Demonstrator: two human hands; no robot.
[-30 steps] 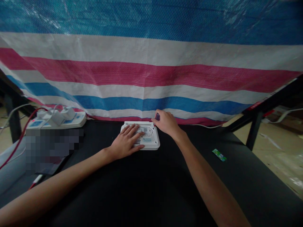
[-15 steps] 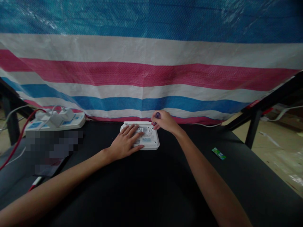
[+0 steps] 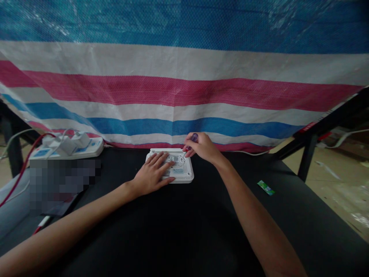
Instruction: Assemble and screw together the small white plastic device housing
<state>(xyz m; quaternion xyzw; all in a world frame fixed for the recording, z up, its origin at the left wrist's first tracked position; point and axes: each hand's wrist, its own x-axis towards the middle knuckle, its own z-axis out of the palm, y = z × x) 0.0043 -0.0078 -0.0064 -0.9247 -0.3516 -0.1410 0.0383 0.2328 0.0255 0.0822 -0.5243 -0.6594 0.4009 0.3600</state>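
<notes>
Purple at the handle, tilted more to the right than 0.5 seconds ago: a screwdriver [image 3: 195,137], gripped in the curled fingers of the right hand [image 3: 203,147], with a thin shaft slanted down-left toward the upper right of a white device [image 3: 186,174]; tip contact too small to tell. Spread flat across its left part, as before: the fingers of the left hand [image 3: 152,174]. Directly beneath them, and just below the right hand's fingertips: the white device, on a black table [image 3: 173,223].
</notes>
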